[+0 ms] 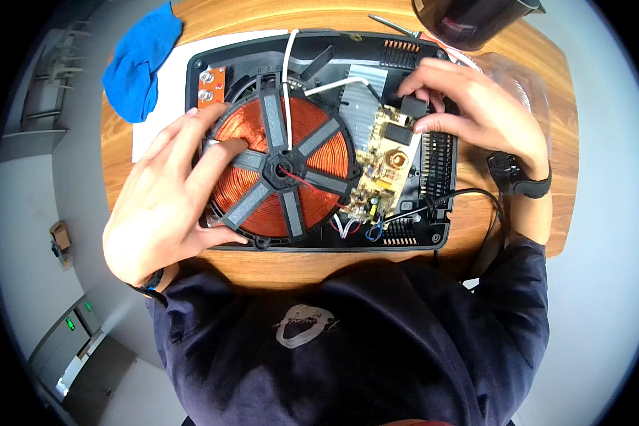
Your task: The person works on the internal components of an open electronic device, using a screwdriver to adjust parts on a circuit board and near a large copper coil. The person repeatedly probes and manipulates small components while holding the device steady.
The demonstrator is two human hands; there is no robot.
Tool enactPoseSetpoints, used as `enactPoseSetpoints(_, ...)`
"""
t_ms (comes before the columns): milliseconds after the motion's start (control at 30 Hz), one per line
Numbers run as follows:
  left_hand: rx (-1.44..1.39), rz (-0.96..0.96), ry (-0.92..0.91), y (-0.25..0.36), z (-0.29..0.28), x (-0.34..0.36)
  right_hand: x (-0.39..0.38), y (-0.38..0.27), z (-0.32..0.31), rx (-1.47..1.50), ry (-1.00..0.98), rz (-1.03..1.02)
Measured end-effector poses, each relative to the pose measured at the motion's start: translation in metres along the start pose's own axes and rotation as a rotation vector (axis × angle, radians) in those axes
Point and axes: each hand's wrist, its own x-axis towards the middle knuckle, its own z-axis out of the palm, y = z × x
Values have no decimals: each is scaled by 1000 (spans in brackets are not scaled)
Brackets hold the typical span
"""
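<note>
An opened induction cooker's black housing (319,44) lies on the table in front of me. Copper wire winds around the induction coil (323,160), a wide disc with grey radial bars. My left hand (160,192) grips the coil at its left side, fingers over the top and thumb by the lower rim. On the right, my right hand (479,103) has its thumb and fingers closed about the upper end of the tan circuit board (387,163), by a black block. White leads (287,78) run over the coil, and a thin red wire crosses from its centre toward the board.
A blue cloth (142,67) and white paper (167,78) lie at the left. Behind the housing are a screwdriver (394,26) and a dark glossy container (468,21). Clear plastic (522,78) sits at right; a black power cord (479,192) leaves the housing there.
</note>
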Motion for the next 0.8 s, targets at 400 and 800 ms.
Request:
enactPoseSetpoints(400, 31, -2, 86, -14, 5, -1, 4, 35, 14, -228, 157, -169)
enactPoseSetpoints(800, 36, 21, 67, -20, 6, 2, 2, 29, 10, -239, 23, -96)
